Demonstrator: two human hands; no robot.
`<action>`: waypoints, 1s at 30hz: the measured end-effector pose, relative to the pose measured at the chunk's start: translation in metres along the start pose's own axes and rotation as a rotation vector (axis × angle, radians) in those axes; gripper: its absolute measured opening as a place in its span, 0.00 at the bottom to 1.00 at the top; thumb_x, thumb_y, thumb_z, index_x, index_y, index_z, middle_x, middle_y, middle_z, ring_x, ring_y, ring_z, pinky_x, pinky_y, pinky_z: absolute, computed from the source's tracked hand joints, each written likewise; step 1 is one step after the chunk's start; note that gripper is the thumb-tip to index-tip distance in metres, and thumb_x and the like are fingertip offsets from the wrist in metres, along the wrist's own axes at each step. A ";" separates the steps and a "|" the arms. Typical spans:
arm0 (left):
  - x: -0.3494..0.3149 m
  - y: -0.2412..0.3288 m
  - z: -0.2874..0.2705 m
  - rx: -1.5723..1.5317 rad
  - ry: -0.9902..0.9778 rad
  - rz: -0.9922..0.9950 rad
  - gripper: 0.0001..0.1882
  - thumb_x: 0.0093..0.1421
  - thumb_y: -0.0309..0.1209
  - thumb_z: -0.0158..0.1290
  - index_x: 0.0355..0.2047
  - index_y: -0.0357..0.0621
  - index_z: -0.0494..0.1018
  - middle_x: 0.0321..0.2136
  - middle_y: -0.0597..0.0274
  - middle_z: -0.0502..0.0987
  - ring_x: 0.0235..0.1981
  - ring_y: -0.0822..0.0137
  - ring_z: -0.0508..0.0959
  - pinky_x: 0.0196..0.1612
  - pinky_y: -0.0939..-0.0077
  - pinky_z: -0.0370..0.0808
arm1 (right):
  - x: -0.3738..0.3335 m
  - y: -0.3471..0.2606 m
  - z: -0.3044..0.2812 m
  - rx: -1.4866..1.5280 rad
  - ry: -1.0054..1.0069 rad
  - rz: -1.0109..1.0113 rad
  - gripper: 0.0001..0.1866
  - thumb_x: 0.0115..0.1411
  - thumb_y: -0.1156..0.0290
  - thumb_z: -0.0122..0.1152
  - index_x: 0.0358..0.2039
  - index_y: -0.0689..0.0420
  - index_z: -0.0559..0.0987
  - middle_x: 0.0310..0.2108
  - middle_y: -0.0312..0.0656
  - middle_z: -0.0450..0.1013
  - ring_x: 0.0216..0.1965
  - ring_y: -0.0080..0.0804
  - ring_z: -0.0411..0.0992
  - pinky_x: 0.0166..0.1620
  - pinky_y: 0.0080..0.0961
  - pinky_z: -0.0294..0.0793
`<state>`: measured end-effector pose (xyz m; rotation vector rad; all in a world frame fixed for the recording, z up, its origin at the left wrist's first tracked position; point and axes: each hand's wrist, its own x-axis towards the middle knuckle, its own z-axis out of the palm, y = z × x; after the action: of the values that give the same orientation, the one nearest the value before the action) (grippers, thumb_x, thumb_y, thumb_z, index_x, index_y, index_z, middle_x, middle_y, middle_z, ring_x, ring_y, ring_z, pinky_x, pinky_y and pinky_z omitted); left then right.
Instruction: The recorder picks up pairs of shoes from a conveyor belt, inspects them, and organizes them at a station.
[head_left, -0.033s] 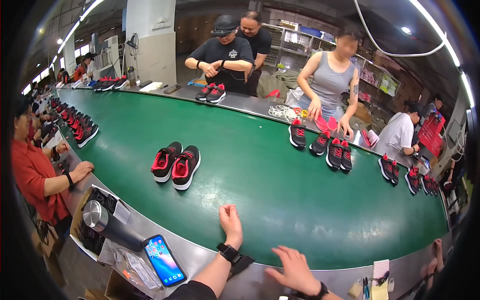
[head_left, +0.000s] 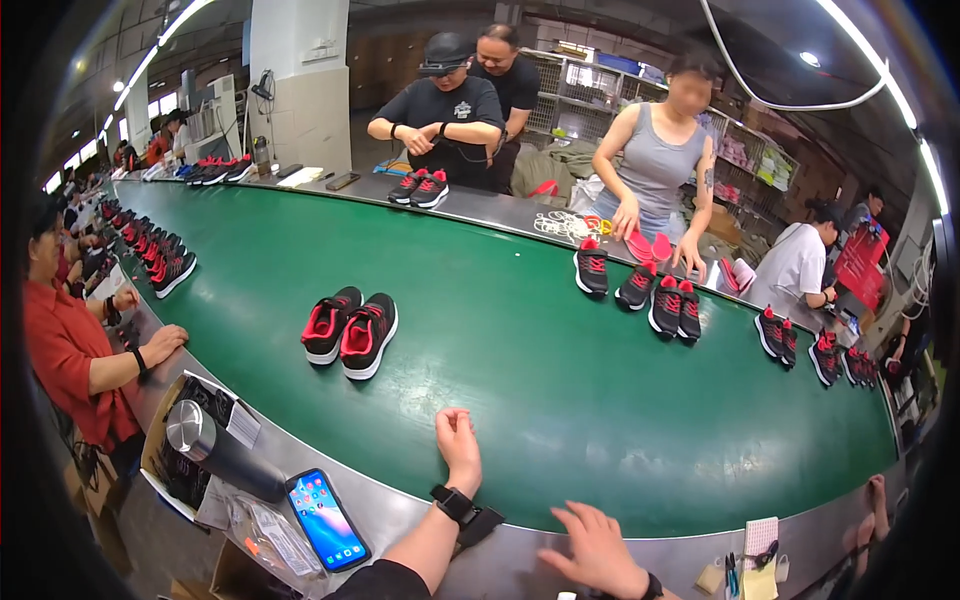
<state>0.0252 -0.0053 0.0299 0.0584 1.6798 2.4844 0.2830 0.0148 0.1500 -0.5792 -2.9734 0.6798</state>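
Our left hand (head_left: 458,438) rests released on the green conveyor belt (head_left: 560,400); our right hand (head_left: 597,545), fingers spread, grasps nothing at the desk (head_left: 420,505) edge. The nearest black-and-red shoe pair (head_left: 350,332) lies well apart, untouched.

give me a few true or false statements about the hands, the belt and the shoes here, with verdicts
1. The left hand rests on the near edge of the green belt with nothing in its grip. True.
2. The right hand holds a shoe. False: it is empty, fingers spread over the metal rim.
3. The pair of black and red shoes nearest the left hand lies on the belt, untouched. True.
4. The phone lies on the belt. False: it lies off the belt, on the near rim beside a steel flask.
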 end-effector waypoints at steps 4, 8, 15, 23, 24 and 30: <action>-0.001 -0.008 0.004 -0.018 -0.110 -0.041 0.01 0.61 0.26 0.46 0.32 0.43 0.67 0.24 0.69 0.68 0.24 0.78 0.68 0.28 0.84 0.67 | -0.088 0.015 0.012 -0.137 -0.100 0.108 0.45 0.52 0.46 0.60 0.63 0.59 0.56 0.63 0.61 0.50 0.65 0.57 0.46 0.64 0.53 0.46; -0.007 0.001 0.006 0.068 -0.210 -0.062 0.01 0.60 0.24 0.46 0.32 0.41 0.67 0.23 0.66 0.68 0.22 0.77 0.67 0.26 0.83 0.66 | -0.121 0.016 0.028 -0.116 -0.059 0.084 0.49 0.51 0.45 0.60 0.64 0.59 0.52 0.65 0.61 0.45 0.67 0.57 0.41 0.65 0.55 0.39; -0.024 0.004 -0.008 0.195 -0.210 0.012 0.02 0.59 0.25 0.47 0.32 0.41 0.68 0.22 0.65 0.71 0.22 0.75 0.71 0.24 0.82 0.69 | -0.122 0.045 0.058 -0.054 -0.029 0.023 0.49 0.54 0.34 0.48 0.66 0.55 0.51 0.67 0.60 0.37 0.69 0.55 0.32 0.62 0.62 0.30; -0.169 0.086 -0.018 0.067 -0.499 -0.231 0.03 0.61 0.29 0.49 0.33 0.45 0.70 0.25 0.66 0.73 0.28 0.73 0.74 0.34 0.77 0.71 | -0.099 0.040 0.050 0.161 0.297 -0.010 0.33 0.50 0.52 0.63 0.52 0.59 0.70 0.58 0.63 0.55 0.61 0.58 0.52 0.62 0.51 0.50; -0.182 0.089 -0.019 0.008 -0.517 -0.281 0.03 0.61 0.29 0.49 0.33 0.45 0.70 0.25 0.66 0.73 0.28 0.72 0.74 0.34 0.76 0.71 | -0.083 0.046 0.055 0.326 0.424 -0.077 0.26 0.51 0.59 0.63 0.48 0.60 0.72 0.54 0.60 0.61 0.57 0.54 0.57 0.57 0.39 0.62; -0.206 0.073 -0.033 -0.139 -0.418 -0.271 0.03 0.60 0.27 0.47 0.32 0.43 0.68 0.24 0.64 0.70 0.26 0.70 0.72 0.35 0.75 0.71 | -0.005 0.042 0.063 1.336 0.471 0.160 0.15 0.58 0.65 0.57 0.41 0.62 0.74 0.40 0.45 0.74 0.37 0.30 0.74 0.36 0.23 0.74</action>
<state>0.2188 -0.0911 0.0944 0.2913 1.2529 2.1904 0.2954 0.0224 0.0757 -0.6509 -1.5050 1.8766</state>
